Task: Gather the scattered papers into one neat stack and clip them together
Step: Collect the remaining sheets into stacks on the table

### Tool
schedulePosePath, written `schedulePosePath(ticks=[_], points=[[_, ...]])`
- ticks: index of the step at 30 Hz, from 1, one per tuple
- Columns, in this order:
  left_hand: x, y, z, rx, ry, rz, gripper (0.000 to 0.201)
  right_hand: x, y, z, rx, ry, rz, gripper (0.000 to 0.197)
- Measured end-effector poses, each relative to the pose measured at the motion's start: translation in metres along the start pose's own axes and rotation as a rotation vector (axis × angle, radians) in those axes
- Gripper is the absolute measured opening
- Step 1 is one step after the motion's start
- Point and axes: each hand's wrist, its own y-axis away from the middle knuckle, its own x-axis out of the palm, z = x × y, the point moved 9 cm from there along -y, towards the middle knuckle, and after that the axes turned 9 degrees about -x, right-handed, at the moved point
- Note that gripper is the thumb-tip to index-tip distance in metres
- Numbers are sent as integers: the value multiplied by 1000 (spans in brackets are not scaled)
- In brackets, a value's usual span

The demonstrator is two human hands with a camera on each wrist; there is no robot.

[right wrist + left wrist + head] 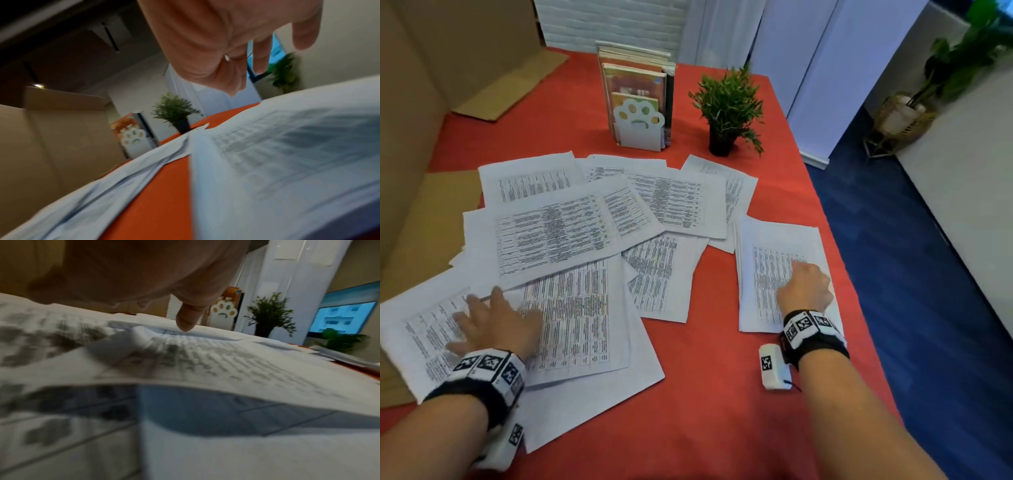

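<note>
Several printed sheets point(558, 233) lie scattered and overlapping across the red tablecloth point(705, 394). A small squared pile of sheets point(767, 246) sits apart at the right. My left hand point(493, 318) lies flat with spread fingers on the near-left sheets; in the left wrist view its thumb point(188, 318) presses on a page point(226, 363) whose near edge bows up. My right hand point(806, 286) is over the right pile, and in the right wrist view its fingers point(263, 53) hang loosely curled above the pile point(287, 154), holding nothing. No clip shows in any view.
A white paw-shaped book holder point(640, 126) with books and a small potted plant point(726, 113) stand behind the papers. Cardboard panels point(414, 102) line the left side. The table's right edge point(859, 308) drops to a blue floor.
</note>
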Motion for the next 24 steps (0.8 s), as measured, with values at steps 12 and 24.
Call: schedulePosePath(ticks=[12, 24], points=[[47, 30, 23, 120, -196, 234, 83, 96, 67, 213, -623, -420, 432, 37], [8, 10, 4, 31, 756, 169, 45, 108, 55, 191, -274, -557, 360, 35]])
